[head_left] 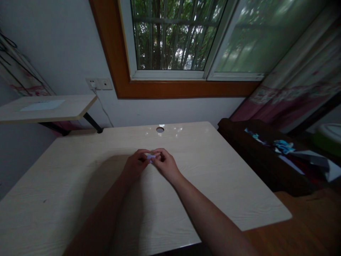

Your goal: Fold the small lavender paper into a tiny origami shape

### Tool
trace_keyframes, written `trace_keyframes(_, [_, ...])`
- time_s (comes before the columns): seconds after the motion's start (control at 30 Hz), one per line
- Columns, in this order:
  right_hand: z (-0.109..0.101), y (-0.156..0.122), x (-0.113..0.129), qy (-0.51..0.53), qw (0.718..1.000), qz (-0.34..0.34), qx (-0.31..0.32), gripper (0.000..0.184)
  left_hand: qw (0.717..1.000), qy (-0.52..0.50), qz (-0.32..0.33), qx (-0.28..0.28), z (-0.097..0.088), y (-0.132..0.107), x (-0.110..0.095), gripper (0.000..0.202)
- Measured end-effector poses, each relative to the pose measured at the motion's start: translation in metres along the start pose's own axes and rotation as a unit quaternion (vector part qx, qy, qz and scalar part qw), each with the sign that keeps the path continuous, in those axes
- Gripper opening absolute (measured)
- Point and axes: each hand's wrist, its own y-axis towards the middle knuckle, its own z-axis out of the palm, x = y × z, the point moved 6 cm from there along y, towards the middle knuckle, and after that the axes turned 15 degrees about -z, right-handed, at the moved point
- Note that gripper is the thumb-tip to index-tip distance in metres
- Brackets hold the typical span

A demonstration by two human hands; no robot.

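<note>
Between my two hands, over the middle of the desk, is a small pale purple piece that looks like folded paper (pixel 150 158). My left hand (pixel 135 164) pinches its left side between thumb and fingers. From the other side my right hand (pixel 165 163) is closed on the same piece, thumb and fingertips together. The fingertips of both hands nearly meet and cover part of it, so its full shape is hidden.
The light wooden desk (pixel 213 185) has a round cable hole (pixel 160 130) near its back edge. A raised shelf (pixel 77 108) with a sheet of paper (pixel 42 105) stands back left. A white cord (pixel 103 109) hangs from a wall socket (pixel 93 84). Right of the desk is a dark brown bench with cloths (pixel 284 146).
</note>
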Motion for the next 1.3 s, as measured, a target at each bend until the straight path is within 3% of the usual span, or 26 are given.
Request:
trace_keyframes(0.63, [0.0,0.0,-0.002,0.082,0.996,0.01,-0.028,0.023,0.993,-0.106,-0.031,0.037,-0.001,0.003,0.009,0.029])
trace_keyframes(0.9, [-0.003,-0.001,0.003,0.031,0.999,0.004,-0.02,0.018,0.989,-0.139,-0.042,0.025,-0.003,0.004,0.011,0.031])
trace_keyframes(1.3, [0.0,0.001,0.024,-0.075,0.992,-0.097,0.039,0.019,0.976,-0.205,-0.058,0.046,-0.004,0.003,0.004,0.027])
